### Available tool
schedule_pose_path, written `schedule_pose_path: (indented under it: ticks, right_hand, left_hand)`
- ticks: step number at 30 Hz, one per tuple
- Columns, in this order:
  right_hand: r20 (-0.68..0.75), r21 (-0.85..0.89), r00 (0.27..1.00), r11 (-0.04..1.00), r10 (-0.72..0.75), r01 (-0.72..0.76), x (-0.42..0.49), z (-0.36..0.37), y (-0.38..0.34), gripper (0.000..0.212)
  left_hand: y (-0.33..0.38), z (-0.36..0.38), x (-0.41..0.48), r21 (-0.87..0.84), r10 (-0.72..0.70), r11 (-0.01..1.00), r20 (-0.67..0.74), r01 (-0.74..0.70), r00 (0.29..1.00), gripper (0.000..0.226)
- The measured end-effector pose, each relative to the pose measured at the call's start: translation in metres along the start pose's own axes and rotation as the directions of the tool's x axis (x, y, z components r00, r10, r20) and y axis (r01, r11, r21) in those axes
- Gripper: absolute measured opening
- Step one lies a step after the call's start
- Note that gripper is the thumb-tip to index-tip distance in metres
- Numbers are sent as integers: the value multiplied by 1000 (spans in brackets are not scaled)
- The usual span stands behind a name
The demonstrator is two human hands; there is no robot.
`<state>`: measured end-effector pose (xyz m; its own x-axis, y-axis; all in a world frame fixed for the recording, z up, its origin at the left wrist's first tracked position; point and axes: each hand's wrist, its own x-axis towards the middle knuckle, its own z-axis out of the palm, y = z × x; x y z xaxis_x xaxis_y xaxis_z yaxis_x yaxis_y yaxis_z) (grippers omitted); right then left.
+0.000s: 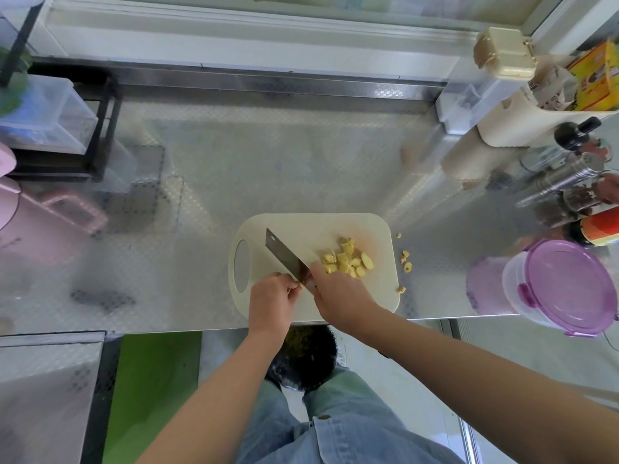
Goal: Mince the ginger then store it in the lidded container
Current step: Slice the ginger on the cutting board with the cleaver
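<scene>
Ginger chunks (346, 261) lie by the board's (301, 226) right edge; right hand (338, 296) grips the cleaver (284, 254), left hand's (271, 299) hold unclear

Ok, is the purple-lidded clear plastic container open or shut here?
Shut: the translucent purple lid sits flat on the round clear plastic container, covering its whole mouth. Whether its side clips are latched, cannot tell.

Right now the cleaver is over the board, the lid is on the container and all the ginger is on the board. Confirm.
Not all: the head view shows most ginger on the board, but a few pieces on the counter to its right. The cleaver over the board and lid on the container are correct.
</scene>
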<state>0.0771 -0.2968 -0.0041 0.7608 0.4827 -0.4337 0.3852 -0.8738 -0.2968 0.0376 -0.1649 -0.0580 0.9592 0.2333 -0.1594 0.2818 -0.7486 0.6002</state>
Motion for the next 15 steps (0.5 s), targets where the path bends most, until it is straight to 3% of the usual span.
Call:
schedule_pose_path:
  ticks: [10, 15]
  right_hand:
    - [0, -13, 1000, 1000, 9, -9, 19, 15, -5, 16]
    - [-1, 74, 998, 996, 59, -59, 18, 14, 1, 16]
  left_hand:
    - [-4, 3, 1, -17, 33, 999, 2, -33, 999, 10]
    - [-7, 3, 0, -54, 50, 997, -2, -50, 999, 12]
